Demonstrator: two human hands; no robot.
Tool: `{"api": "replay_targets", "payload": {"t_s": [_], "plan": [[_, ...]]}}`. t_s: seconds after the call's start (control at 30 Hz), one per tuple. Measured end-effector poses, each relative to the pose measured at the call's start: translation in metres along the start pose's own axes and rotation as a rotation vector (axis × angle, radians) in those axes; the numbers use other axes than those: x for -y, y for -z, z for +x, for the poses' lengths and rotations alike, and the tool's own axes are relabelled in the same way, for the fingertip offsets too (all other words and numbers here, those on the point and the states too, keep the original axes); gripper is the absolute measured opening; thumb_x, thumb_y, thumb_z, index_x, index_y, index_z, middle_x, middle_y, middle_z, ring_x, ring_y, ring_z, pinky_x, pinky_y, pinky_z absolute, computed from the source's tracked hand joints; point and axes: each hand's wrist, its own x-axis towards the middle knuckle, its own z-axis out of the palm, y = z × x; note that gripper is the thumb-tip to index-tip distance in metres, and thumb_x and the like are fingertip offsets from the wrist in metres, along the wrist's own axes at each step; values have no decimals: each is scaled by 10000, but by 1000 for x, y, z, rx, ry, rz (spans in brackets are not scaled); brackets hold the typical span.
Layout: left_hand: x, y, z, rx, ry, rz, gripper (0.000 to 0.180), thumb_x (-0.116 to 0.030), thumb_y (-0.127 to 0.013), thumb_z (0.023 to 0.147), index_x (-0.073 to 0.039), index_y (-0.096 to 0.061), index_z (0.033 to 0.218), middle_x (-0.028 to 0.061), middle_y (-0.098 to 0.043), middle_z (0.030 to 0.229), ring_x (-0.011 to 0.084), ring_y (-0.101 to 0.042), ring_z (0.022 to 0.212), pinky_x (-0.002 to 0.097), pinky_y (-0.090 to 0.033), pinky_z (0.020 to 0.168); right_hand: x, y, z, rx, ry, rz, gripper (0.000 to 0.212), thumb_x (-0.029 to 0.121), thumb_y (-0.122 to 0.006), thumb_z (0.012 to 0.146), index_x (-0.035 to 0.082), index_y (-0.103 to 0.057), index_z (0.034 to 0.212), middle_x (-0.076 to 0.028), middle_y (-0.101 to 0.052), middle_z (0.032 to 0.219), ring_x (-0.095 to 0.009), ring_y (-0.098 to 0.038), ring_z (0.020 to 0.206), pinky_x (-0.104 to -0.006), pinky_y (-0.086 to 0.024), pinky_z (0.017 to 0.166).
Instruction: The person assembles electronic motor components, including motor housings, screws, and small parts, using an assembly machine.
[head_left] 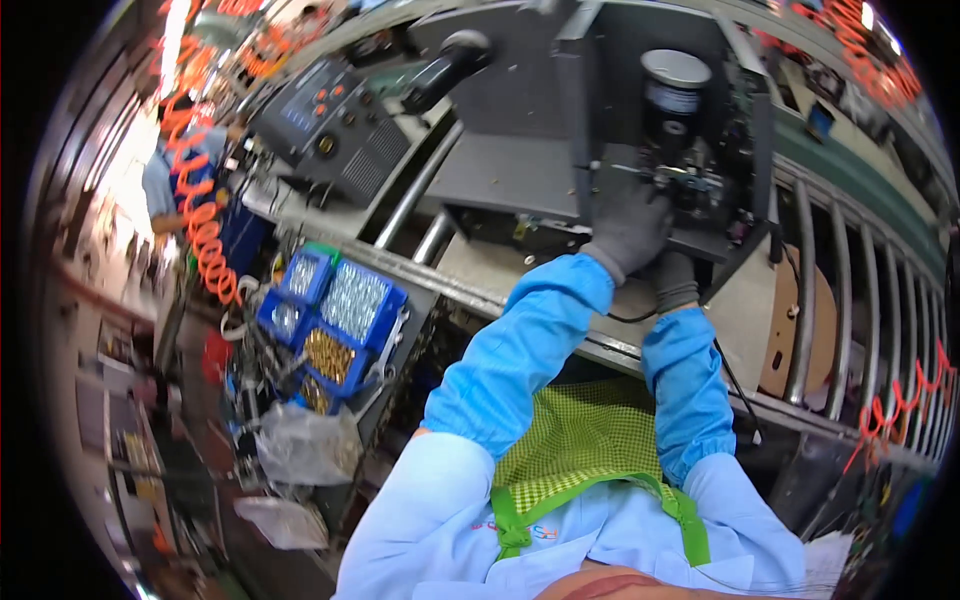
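A dark grey metal cabinet [520,175] stands before me with its compartments open toward me. In its right compartment sits a black cylindrical unit [672,100] with a pale round top, above a small metal mechanism [695,185]. My left hand [632,228], in a grey glove, reaches in beside that mechanism with its fingers bent; whatever they grip is hidden. Lower down, my right hand [675,275], also gloved, goes under the compartment's front edge, and its fingers are out of sight. A thin black cable [735,375] hangs near my right forearm.
Blue bins [352,300] of screws and brass-coloured parts stand at the left, with a plastic bag [308,440] below them. A grey control box [325,130] is at the back left. Metal rollers [845,310] run along the right. Orange coiled hoses [205,230] hang at the left.
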Motion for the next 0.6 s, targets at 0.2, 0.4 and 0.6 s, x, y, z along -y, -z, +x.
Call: {"api": "replay_targets", "payload": {"t_s": [0.2, 0.4, 0.6], "plan": [[-9, 1, 6, 40, -1, 30, 176, -250, -563, 816, -80, -600, 838, 133, -573, 845, 319, -560, 804, 452, -448, 661, -2, 1, -10, -159, -87, 139, 547, 384, -454, 867, 47, -446, 1297, -221, -447, 1312, -343, -421, 1226, -453, -300, 1035], [-15, 7, 8, 49, 41, 63, 149, -228, -577, 798, -82, -600, 823, 127, -573, 852, 319, -558, 810, 443, -452, 679, -4, 13, -11, -176, -147, 641, 600, 352, -556, 805, 38, -435, 1302, -229, -446, 1306, -369, -408, 1225, -436, -299, 1040], [-13, 5, 6, 89, 93, 95, 177, -271, -553, 833, -103, -602, 861, 124, -572, 856, 325, -558, 807, 450, -445, 655, -1, 16, -12, -270, -78, 559, 418, 248, -571, 823, 35, -523, 1180, -232, -521, 1164, -395, -479, 1101, -449, -377, 944]]}}
